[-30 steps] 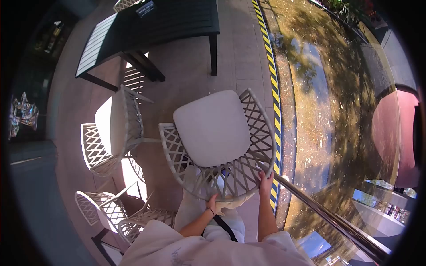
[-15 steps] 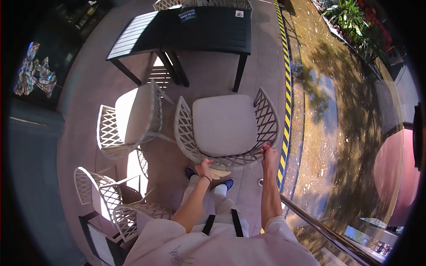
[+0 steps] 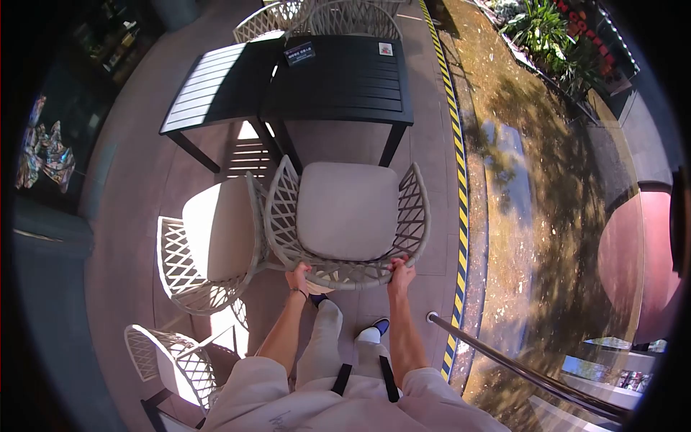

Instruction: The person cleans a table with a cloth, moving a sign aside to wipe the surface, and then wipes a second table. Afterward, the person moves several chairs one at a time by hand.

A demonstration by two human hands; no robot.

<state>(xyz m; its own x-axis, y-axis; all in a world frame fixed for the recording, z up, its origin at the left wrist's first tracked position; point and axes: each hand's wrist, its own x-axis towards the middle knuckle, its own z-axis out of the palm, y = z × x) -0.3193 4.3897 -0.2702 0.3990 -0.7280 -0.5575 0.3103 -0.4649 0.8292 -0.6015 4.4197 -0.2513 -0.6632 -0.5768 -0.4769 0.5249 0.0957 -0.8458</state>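
A beige lattice chair point(image 3: 414, 216) with a pale seat cushion point(image 3: 348, 210) stands in front of me, its seat facing a black slatted table point(image 3: 338, 79). My left hand point(image 3: 297, 277) grips the top of the chair's backrest on the left. On the right of that same rim my right hand point(image 3: 400, 272) is closed. The chair's front edge sits close to the table's near legs. My legs and shoes are just behind the chair.
A second lattice chair point(image 3: 209, 245) touches the held chair's left side. More chairs stand at lower left point(image 3: 173, 360) and behind the table point(image 3: 338, 18). A yellow-black striped kerb point(image 3: 461, 187) and a metal handrail point(image 3: 518, 367) run along the right, beside water.
The chair has moved forward toward the black table and closer to the chair on its left. Both hands stayed on the backrest and I stepped forward with it.
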